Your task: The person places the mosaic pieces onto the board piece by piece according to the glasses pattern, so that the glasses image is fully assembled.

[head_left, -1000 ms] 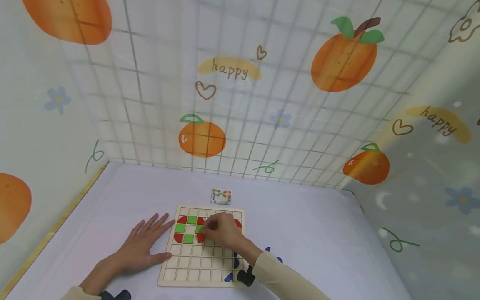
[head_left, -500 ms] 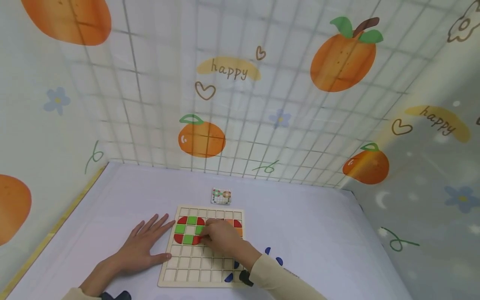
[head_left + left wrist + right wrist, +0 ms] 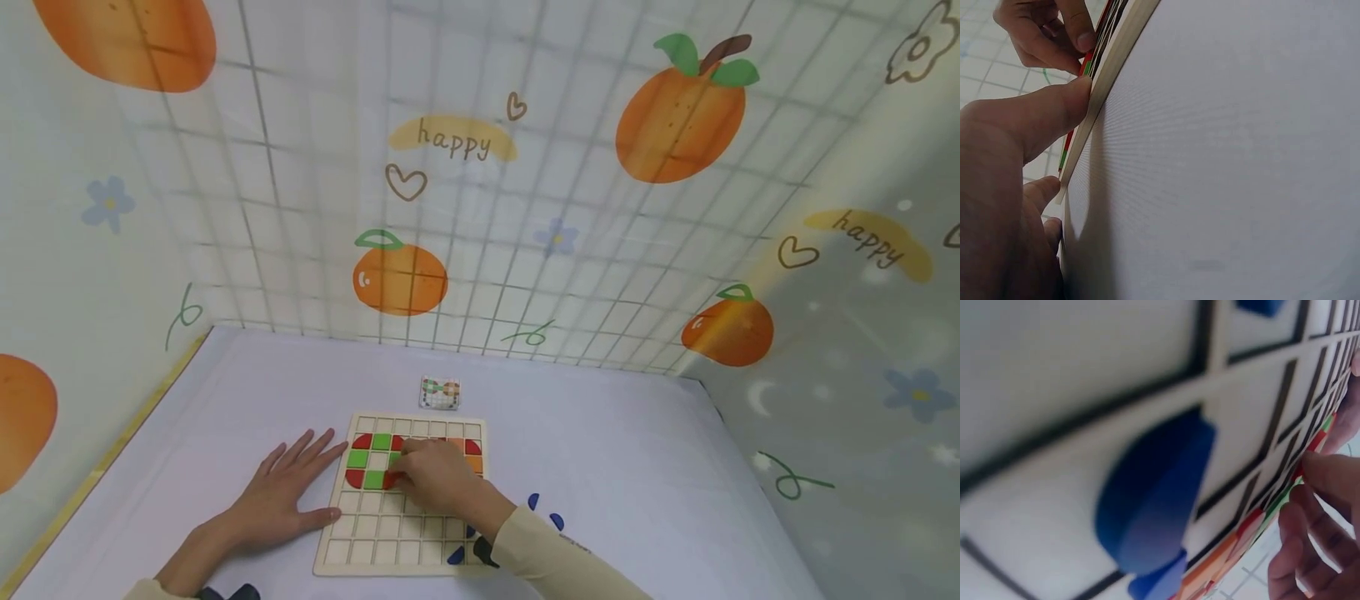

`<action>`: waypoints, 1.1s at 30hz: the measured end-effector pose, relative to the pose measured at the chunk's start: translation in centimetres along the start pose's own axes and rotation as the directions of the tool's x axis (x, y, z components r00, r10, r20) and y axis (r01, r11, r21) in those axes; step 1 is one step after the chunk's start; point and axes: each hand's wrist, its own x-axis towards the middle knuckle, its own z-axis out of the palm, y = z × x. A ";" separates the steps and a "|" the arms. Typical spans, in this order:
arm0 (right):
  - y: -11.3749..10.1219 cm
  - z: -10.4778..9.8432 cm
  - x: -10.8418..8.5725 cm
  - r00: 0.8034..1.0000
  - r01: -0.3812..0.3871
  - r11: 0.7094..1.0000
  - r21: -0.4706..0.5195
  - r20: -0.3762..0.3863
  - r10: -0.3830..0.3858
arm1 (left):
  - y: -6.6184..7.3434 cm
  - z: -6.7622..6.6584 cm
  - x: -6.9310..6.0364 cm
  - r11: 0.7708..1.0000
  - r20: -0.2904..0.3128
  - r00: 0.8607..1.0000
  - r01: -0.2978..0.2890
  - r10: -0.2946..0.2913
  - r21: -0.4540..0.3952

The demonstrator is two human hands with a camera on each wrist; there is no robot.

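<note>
A wooden grid board [image 3: 365,552] lies on the table, with red, green and orange pieces set in its upper rows. My left hand [image 3: 273,500] rests flat at the board's left side, fingers spread; in the left wrist view its thumb [image 3: 1063,109] touches the board's edge. Over the middle of the board, my right hand [image 3: 438,477] has thumb and fingertips at a red rounded-corner piece [image 3: 387,481], which sits at the lower right of a red-and-green ring. The right hand covers part of this piece and the cells behind it. Green squares [image 3: 374,479] lie beside it.
A small pattern card [image 3: 439,392] lies beyond the board. Blue rounded pieces [image 3: 456,555] rest on the board's lower right, seen close as a blue piece [image 3: 1154,494] in the right wrist view. Two more blue pieces [image 3: 556,522] lie on the table to the right.
My right hand has turned the red piece from a tilt to lying in its cell, and its fingertips have shifted slightly left. The left hand has stayed in place.
</note>
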 end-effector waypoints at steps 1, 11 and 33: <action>-0.1 0.0 0.0 1.000 -0.001 1.000 -0.003 0.000 0.001 | 0.0 0.0 0.0 1.000 -0.001 1.000 -0.001 0.001 -0.002; 0.1 0.2 -0.2 0.999 0.010 1.000 0.006 0.041 -0.010 | 0.1 0.0 0.1 1.000 0.003 1.000 -0.007 0.007 -0.010; 3.4 -1.2 -4.7 0.994 -0.100 0.989 0.105 -0.043 0.105 | 0.2 -0.1 0.1 1.000 0.012 1.000 0.019 -0.019 -0.001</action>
